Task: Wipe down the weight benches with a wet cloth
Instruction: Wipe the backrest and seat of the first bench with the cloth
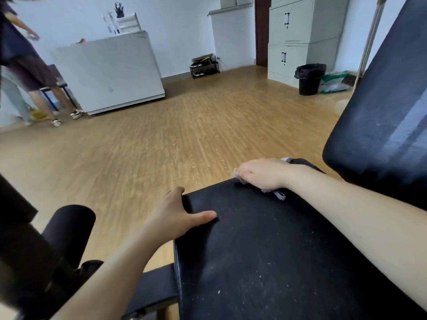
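Black vinyl seat pad [265, 250] fills lower right, dusty w/ pale specks. R hand [263, 173] sits at pad's far edge on top of grey checked cloth [279, 195]; fingers bent down over it, bunching it, bits of cloth poking out both sides. L hand [175, 215] holds pad's left edge: thumb flat on top, fingers hooked over the side. Dark backrest [381, 112] tilted up at right. Black foam roller [69, 225] lower left. Wood floor [161, 139] beyond; black bin [309, 79] by pale cabinets [300, 42]; another person [23, 54] far left.
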